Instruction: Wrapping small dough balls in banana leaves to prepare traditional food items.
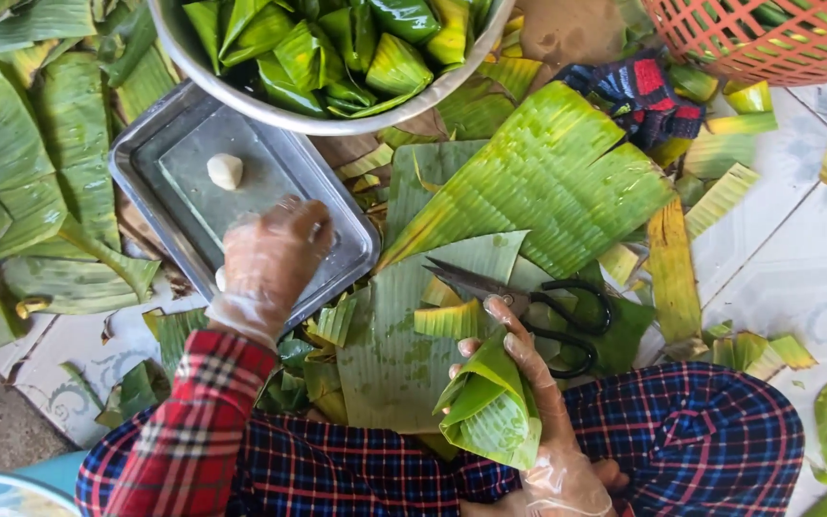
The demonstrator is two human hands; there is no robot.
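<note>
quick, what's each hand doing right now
Left hand: over the metal tray, fingers curled; cannot tell if it holds anything.
Right hand: closed around a folded banana leaf cone.

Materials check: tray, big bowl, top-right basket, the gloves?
Tray: dull grey metal, likely aluminium or steel, soft sheen.
Bowl: brighter metal, probably stainless, shiny rim.
Basket: orange plastic by the look, moulded open mesh.
Gloves on left hand and right hand: thin clear plastic film, wrinkled.

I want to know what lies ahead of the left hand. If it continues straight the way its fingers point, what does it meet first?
The left hand points up across the metal tray. It would probably meet the white dough ball first, though height is unclear.
</note>
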